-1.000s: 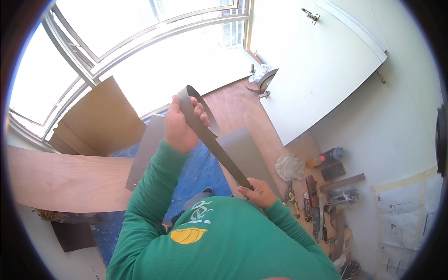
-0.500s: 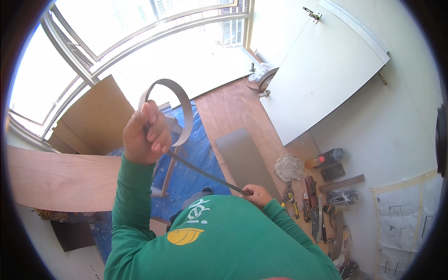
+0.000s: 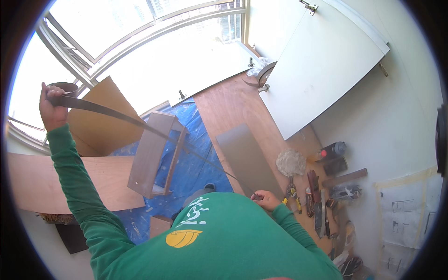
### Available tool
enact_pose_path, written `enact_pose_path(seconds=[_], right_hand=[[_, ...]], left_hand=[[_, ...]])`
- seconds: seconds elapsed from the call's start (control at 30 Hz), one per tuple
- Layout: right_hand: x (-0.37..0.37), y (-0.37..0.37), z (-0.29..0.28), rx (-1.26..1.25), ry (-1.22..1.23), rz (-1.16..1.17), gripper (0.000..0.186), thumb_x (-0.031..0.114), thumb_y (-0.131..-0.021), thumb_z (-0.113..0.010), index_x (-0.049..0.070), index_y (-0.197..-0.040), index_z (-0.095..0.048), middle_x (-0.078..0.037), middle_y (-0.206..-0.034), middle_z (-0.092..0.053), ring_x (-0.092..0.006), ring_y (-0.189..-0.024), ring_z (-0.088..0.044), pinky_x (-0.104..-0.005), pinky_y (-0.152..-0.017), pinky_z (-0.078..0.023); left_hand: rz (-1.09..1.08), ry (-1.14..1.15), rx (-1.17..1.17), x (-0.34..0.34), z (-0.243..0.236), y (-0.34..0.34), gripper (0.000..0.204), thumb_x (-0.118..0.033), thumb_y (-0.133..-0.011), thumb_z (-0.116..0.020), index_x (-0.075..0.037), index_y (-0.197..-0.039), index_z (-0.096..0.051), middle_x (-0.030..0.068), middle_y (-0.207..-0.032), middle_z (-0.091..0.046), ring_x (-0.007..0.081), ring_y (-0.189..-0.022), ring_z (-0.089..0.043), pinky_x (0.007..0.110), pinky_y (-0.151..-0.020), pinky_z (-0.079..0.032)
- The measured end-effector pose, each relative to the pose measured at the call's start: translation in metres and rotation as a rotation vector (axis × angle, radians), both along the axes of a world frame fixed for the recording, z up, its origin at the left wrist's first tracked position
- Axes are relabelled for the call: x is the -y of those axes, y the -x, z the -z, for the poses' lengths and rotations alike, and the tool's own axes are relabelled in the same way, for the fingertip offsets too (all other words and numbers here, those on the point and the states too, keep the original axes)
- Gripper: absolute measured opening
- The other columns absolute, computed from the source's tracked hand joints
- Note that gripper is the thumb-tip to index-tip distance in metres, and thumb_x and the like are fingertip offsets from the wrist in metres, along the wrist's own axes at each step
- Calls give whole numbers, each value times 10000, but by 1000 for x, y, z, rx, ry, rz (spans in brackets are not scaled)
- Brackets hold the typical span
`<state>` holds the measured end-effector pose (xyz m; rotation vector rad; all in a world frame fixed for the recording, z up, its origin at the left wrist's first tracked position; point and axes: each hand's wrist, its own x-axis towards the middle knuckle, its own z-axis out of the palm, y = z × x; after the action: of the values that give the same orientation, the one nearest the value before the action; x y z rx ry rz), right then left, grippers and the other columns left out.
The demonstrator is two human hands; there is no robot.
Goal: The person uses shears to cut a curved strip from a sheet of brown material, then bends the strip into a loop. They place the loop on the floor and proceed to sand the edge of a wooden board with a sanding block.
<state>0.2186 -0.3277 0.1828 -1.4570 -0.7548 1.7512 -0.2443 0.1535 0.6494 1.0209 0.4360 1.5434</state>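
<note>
My left hand [image 3: 53, 107] is raised at the far left, fingers wrapped round a looped grey-brown band [image 3: 107, 111]. The band runs diagonally down to my right hand [image 3: 266, 199], whose fingers pinch it low in front of my green shirt. Below the band stands a small brown box-like wooden frame [image 3: 148, 156] on a blue sheet [image 3: 196, 168]. A grey board [image 3: 242, 158] lies on a plywood board [image 3: 224, 102] just beyond my right hand.
A curved plywood piece [image 3: 56, 177] and a tan board [image 3: 105, 107] are at left. White panels [image 3: 326, 70] stand at back right near the windows. Pliers [image 3: 293, 198], several other tools, bottles [image 3: 335, 149] and crumpled cloth [image 3: 290, 162] lie along the right wall, below taped paper drawings [image 3: 403, 214].
My left hand has moved far out to the left with the loop, stretching the band across the view and uncovering the wooden frame. My right hand has shifted slightly right and down.
</note>
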Motion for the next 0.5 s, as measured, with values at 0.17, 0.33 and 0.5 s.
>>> enact_pose_path(seconds=[0.17, 0.33, 0.5], right_hand=[[6, -21, -21, -405, 8, 86, 273, 262, -963, -760, 45, -1093, -657, 12, -873, -646, -93, -752, -608, -257, -692, -507], [-17, -39, -42, -361, 0, 270, 262, 283, -980, -744, 47, -1003, -633, -33, -817, -673, -138, -673, -670, -271, -614, -537], [-73, -28, -109, 74, -246, 497, 212, 224, -985, -726, 40, -971, -621, -67, -760, -693, -147, -633, -677, -279, -577, -545]], left_hand=[[639, -186, -178, 14, -35, 5, 273, -201, -1147, -392, -55, -918, -416, 13, -591, -416, 119, -393, -442, 229, -373, -420], [963, -260, -426, 89, 9, -74, 382, -333, -1089, -548, -24, -894, -439, 32, -474, -457, 158, -291, -494, 252, -249, -399], [964, -34, -1574, 184, 37, -183, 487, -434, -1032, -615, 40, -932, -663, 114, -627, -646, 171, -491, -623, 327, -503, -503]])
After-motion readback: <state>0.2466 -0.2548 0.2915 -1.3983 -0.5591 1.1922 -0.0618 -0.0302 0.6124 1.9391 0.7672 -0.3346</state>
